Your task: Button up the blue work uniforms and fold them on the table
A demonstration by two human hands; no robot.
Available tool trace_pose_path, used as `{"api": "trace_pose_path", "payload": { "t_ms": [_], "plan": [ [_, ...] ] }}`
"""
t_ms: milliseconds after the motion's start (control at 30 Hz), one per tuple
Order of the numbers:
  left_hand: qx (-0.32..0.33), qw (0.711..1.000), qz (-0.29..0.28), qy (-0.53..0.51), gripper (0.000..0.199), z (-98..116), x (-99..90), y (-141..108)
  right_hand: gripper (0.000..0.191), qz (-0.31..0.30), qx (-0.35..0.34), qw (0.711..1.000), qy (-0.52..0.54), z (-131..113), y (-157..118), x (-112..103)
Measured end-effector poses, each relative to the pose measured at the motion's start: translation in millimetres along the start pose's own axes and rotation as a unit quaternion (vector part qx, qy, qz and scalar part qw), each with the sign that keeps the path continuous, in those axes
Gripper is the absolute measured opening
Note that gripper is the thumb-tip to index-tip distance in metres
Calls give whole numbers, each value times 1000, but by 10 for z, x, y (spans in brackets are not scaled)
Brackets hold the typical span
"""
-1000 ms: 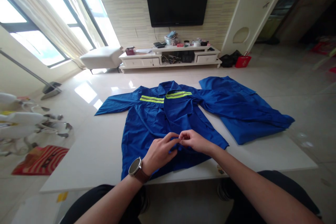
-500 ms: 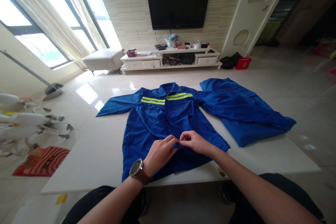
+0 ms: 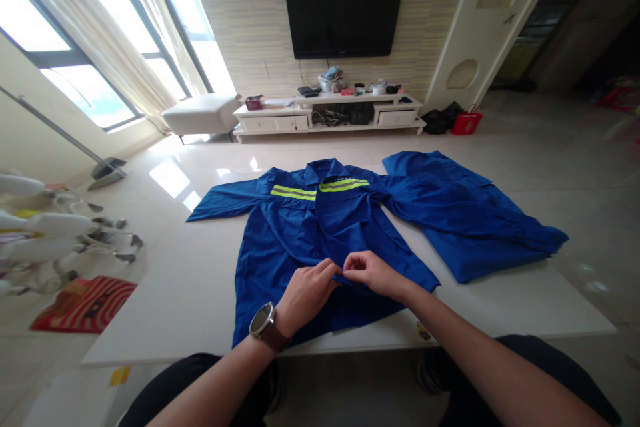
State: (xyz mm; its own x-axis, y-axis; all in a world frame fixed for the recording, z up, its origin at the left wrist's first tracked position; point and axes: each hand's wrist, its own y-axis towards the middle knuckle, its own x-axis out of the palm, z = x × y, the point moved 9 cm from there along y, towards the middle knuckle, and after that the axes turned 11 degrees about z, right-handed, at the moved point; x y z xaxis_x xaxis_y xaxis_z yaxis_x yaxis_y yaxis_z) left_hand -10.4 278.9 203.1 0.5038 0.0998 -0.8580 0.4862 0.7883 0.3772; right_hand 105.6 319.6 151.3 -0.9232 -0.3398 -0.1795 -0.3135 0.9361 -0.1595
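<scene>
A blue work jacket (image 3: pixel 280 240) with yellow-green and grey stripes across the chest lies spread face up on the white table (image 3: pixel 165 293), collar away from me. My left hand (image 3: pixel 311 290), with a watch (image 3: pixel 263 320) on its wrist, pinches the jacket's front edge near the lower middle. Close beside it, my right hand (image 3: pixel 373 272) grips the same edge between thumb and forefinger. What lies right between the fingertips is too small to make out. A folded blue garment (image 3: pixel 465 260) rests to the right, partly under one jacket sleeve.
Beyond the table stand a low white TV cabinet (image 3: pixel 280 121) with clutter on it, and a white bench (image 3: pixel 200 115). A red patterned mat (image 3: pixel 83 307) and white-legged furniture (image 3: pixel 50 230) are on the floor at left. A red bag (image 3: pixel 466 122) stands at the back right.
The view has shifted slightly. Both hands stay pinched on the jacket's front edge in nearly the same spot.
</scene>
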Motion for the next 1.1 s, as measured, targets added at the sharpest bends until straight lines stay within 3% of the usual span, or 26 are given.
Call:
{"api": "trace_pose_path", "payload": {
  "t_ms": [700, 1100],
  "plan": [
    [0, 1000, -4, 11, 20, -8, 11, 10, 18, -2, 10, 1000, -8, 3, -10, 8],
    [10, 1000, 7, 24, 14, -11, 25, 0, 20, 5, 14, 1000, -19, -27, -21, -6]
  ]
}}
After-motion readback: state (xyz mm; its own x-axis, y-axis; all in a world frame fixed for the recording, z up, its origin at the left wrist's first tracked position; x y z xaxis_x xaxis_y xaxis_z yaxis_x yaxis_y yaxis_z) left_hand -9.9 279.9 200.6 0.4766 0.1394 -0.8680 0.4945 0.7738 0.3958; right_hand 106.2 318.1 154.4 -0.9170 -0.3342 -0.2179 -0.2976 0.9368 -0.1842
